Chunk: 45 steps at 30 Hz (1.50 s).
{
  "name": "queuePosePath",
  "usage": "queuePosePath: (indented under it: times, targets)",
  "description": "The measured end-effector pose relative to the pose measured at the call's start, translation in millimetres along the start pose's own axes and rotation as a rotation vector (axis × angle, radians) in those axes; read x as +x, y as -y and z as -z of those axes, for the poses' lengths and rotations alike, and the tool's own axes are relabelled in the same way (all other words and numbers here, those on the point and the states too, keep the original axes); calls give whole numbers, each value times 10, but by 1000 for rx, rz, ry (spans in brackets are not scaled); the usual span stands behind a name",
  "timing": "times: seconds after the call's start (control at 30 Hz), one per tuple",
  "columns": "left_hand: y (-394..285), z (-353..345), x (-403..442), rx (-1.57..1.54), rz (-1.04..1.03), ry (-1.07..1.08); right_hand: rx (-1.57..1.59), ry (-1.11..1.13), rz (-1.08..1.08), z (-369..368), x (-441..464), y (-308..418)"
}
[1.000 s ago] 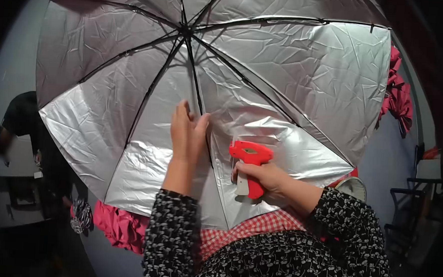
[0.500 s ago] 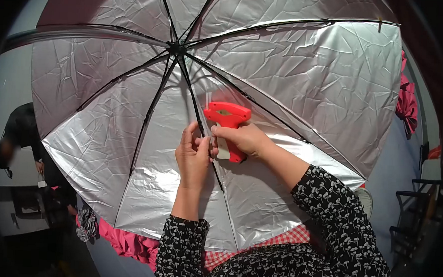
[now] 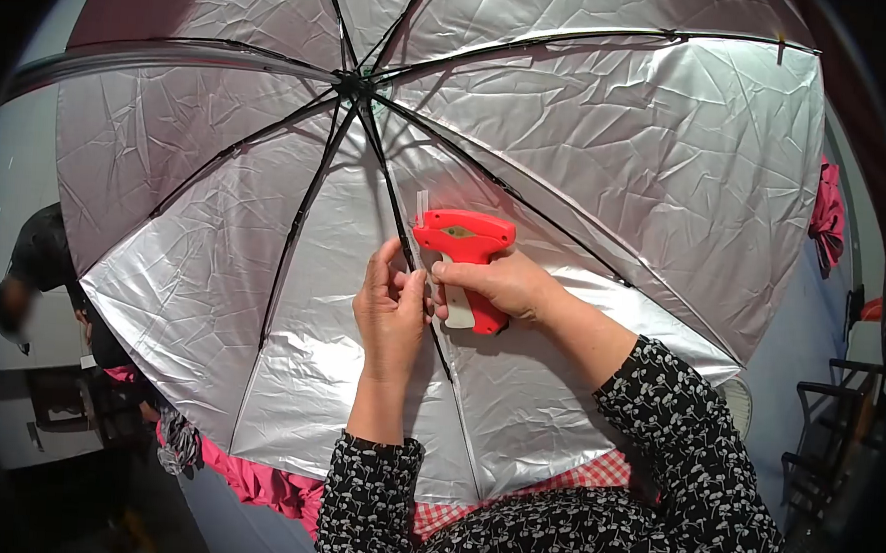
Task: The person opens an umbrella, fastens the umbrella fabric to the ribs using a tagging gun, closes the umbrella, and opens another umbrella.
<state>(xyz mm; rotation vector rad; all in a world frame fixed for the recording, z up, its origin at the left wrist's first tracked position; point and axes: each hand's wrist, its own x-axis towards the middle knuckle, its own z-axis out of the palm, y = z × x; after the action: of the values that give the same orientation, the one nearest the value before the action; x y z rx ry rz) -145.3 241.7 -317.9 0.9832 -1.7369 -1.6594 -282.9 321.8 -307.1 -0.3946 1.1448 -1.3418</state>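
An open umbrella with a silver inner canopy (image 3: 648, 187) spreads before me, its underside facing me. My left hand (image 3: 389, 319) is closed, thumb and fingertips pinching around a black umbrella rib (image 3: 395, 199) below the hub (image 3: 355, 87). In my right hand (image 3: 513, 285) is a red tagging gun (image 3: 470, 236) with a pale trigger, gripped by its handle. Clear plastic fasteners stand up from its top at the front. Its front end is close beside the rib, just above my left fingertips. Whether it touches the rib or cloth I cannot tell.
The umbrella's shaft (image 3: 174, 59) runs from the hub toward the left. Bunched pink cloth (image 3: 262, 487) lies below the canopy's lower edge, with more pink cloth (image 3: 827, 212) at right. Another person (image 3: 38, 255) in dark clothes bends at far left. Dark metal racks (image 3: 826, 427) stand at right.
The tagging gun and both hands have shifted slightly right and down in view. The canopy's right edge has also moved a little right. Both grips look the same.
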Motion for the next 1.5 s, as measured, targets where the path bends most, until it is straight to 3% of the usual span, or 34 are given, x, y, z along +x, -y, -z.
queuePosePath:
  times: [0.17, 0.6, 0.73, 0.87, 0.97, 1.13, 1.27, 1.37, 1.5]
  targets:
    - [61, 13, 0, 52, -8, -30, 144, 158, -176, 135, 12, 45]
    - [55, -33, -10, 68, -35, -47, 242, 240, -259, 163, 109, 144]
    - [1, -35, 6, 20, 12, -31, -63, 87, -265, 127, 104, 210]
    - [73, 19, -109, 151, 4, -72, 196, 158, -200, 195, 56, 39]
    - [94, 58, -344, 700, -101, -47, 371, 188, -193, 314, -234, 29]
    - [161, -97, -934, 1112, 39, 149, 477, -58, -371, -4, -1134, -517]
    - [288, -57, -1048, 1095, -83, 0, 463, -54, -346, -234, -1469, -1024]
    - [301, -25, -1209, 166, 239, -98, 363, -21, -252, -302, -1495, -1024]
    - [309, -34, -1267, 70, 310, -128, 408, -74, -258, -252, -1300, -1064]
